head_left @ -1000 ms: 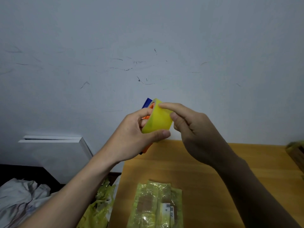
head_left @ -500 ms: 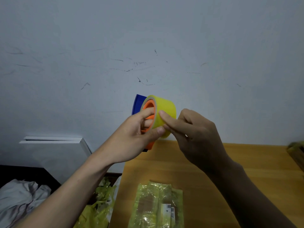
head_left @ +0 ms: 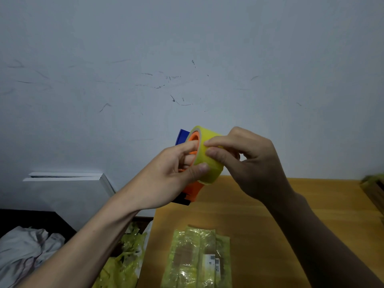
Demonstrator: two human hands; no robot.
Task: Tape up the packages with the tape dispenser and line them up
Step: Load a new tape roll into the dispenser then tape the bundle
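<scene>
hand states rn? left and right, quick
Left hand: closed, gripping the tape dispenser by its yellow roll.
Right hand: closed, fingers pinching at the roll's surface.

Left hand (head_left: 172, 173) covers most of dispenser (head_left: 192, 191); only orange and blue bits show. Right hand (head_left: 247, 161) hides tape roll's (head_left: 205, 146) far side. Package (head_left: 197, 260) cut off at bottom edge, label unreadable. Blurred object (head_left: 374, 188) cut at right edge.

A scuffed pale wall (head_left: 187, 59) fills the upper frame above a wooden table (head_left: 259, 204) at lower right and a white panel (head_left: 66, 196) at lower left.
</scene>
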